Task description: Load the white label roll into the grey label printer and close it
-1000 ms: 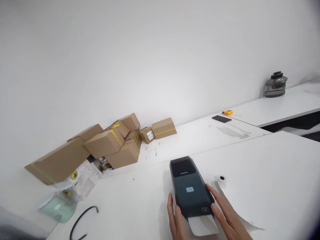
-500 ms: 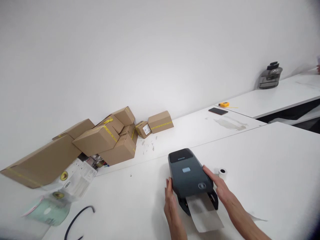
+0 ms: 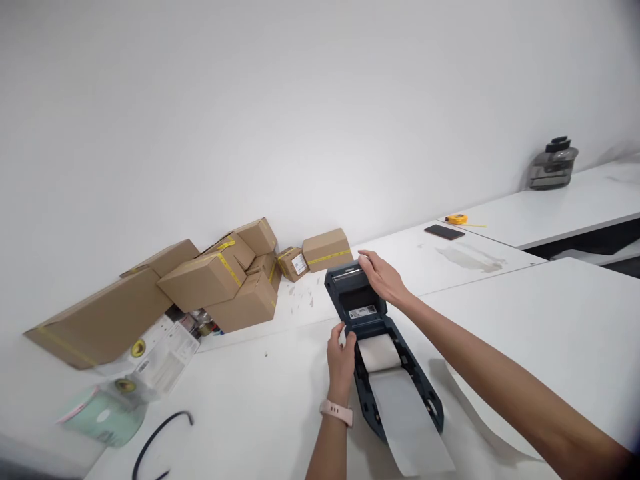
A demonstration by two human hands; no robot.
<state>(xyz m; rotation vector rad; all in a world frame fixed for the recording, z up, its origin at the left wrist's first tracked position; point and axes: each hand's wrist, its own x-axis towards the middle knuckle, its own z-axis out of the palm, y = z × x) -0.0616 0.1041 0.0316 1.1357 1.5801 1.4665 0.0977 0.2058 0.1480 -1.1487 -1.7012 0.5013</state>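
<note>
A dark grey label printer stands on the white table with its lid swung up. Inside it sits a white paper roll, and a loose strip of paper runs from it over the printer's near end. My right hand is closed on the raised lid's upper right edge. At the left side near the hinge, my left hand has its fingers bent around the printer's edge. The left wrist wears a pale pink band.
Cardboard boxes are piled at the back left. Clear plastic packaging, a mint green container and a black cable lie at left. At back right are a phone, a yellow tape measure and a dark jug.
The printer's lid has gone from shut to raised, and the paper roll now shows. My right hand has moved up from the printer's side to the lid; my left hand has shifted up toward the hinge.
</note>
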